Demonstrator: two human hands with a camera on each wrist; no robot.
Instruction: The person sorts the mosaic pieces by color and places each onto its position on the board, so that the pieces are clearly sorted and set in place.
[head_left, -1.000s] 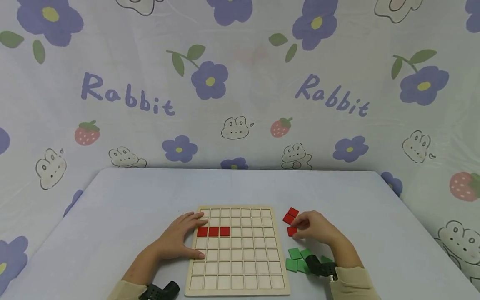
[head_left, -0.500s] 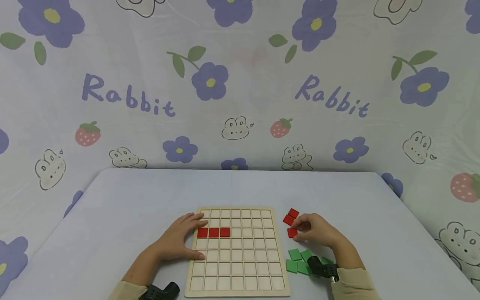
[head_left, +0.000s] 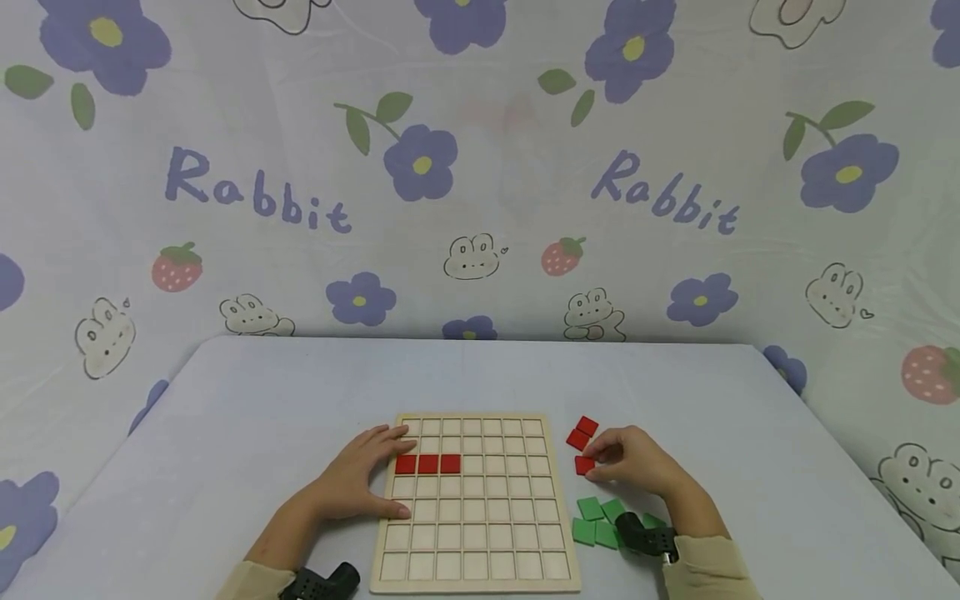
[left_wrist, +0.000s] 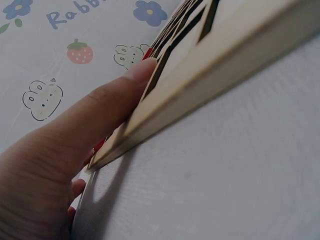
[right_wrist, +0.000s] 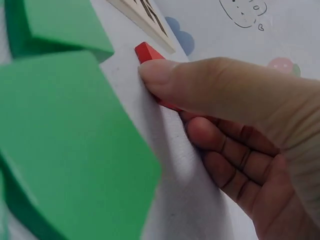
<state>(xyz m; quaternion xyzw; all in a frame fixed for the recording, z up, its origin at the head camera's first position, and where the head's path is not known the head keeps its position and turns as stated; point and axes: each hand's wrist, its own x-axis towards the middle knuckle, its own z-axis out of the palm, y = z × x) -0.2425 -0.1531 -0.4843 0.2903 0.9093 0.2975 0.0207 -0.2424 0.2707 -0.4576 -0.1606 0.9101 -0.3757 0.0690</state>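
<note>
A wooden grid board (head_left: 497, 510) lies in front of me with three red square tiles (head_left: 427, 464) side by side in its third row, at the left end. My left hand (head_left: 356, 477) rests on the board's left edge, fingers and thumb spread. Its thumb (left_wrist: 115, 100) lies over the raised rim in the left wrist view. Right of the board, my right hand (head_left: 633, 460) pinches a red tile (head_left: 583, 466) between thumb and fingers. One end of that tile sticks out past the thumb in the right wrist view; the fingers hide part of it.
Two more red tiles (head_left: 582, 432) lie just beyond the right hand. Several green tiles (head_left: 589, 508) are grouped nearer me, partly hidden by the black wrist camera (head_left: 643, 536). A patterned cloth (head_left: 480, 192) hangs behind the white table (head_left: 300, 383).
</note>
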